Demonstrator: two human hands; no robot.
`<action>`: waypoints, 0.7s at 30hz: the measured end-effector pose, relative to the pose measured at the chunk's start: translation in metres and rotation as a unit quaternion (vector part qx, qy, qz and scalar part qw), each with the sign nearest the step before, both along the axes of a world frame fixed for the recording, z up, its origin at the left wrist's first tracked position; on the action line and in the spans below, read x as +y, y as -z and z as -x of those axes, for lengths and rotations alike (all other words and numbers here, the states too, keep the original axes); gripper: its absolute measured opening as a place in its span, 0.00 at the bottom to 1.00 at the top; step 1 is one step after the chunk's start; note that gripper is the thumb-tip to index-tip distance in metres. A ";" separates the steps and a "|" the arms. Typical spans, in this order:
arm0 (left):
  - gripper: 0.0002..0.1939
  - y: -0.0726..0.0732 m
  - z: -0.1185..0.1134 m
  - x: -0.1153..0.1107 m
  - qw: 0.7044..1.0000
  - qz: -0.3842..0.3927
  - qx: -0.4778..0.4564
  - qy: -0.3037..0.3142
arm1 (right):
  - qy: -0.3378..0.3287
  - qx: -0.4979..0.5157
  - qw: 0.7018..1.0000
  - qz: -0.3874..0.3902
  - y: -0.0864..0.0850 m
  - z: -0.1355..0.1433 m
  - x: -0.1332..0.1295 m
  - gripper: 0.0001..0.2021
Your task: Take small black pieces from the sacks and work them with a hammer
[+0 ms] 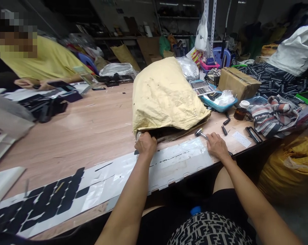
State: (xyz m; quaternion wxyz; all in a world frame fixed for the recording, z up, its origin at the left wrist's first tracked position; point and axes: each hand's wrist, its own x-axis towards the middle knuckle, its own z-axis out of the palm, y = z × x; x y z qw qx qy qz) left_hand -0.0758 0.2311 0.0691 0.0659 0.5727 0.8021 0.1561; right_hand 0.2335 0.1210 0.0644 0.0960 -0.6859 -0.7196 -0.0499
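Note:
A large pale yellow sack lies on the table with its dark mouth facing me. My left hand is closed at the left corner of that mouth. Its fingertips are hidden, so what they grip cannot be made out. My right hand is wrapped around the handle of a small hammer, whose metal head points left near the sack's right corner. Between my hands, a white sheet runs along the table's front edge. Flat black pieces lie in rows on its left part.
A person in a yellow top sits across on the left. On the right are a calculator, a blue basket, a cardboard box, a brown bottle and a striped cloth. Black coiled parts are heaped behind.

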 end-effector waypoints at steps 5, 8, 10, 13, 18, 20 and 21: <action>0.13 0.005 0.001 -0.012 0.997 -0.059 -0.026 0.030 | 0.005 0.007 1.000 0.009 -0.001 0.002 0.000 0.16; 0.15 0.009 -0.017 -0.034 0.977 -0.102 -0.116 0.146 | 0.006 0.012 1.000 0.016 -0.003 0.002 0.000 0.16; 0.14 0.014 -0.038 -0.050 0.947 -0.089 -0.183 0.249 | 0.010 0.015 1.000 0.017 -0.003 0.002 0.000 0.16; 0.11 0.025 -0.071 -0.066 0.919 -0.058 -0.212 0.328 | 0.017 0.020 1.000 0.013 -0.002 0.001 0.000 0.16; 0.11 0.039 -0.090 -0.067 0.919 -0.061 -0.212 0.328 | 0.031 0.029 0.999 0.014 0.002 0.000 0.000 0.15; 0.14 0.042 -0.087 -0.064 0.912 -0.067 -0.241 0.325 | 0.037 0.021 0.999 0.018 0.003 0.000 0.001 0.14; 0.15 0.043 -0.085 -0.062 0.908 -0.070 -0.256 0.324 | 0.036 0.014 0.999 0.020 0.003 0.000 0.002 0.14</action>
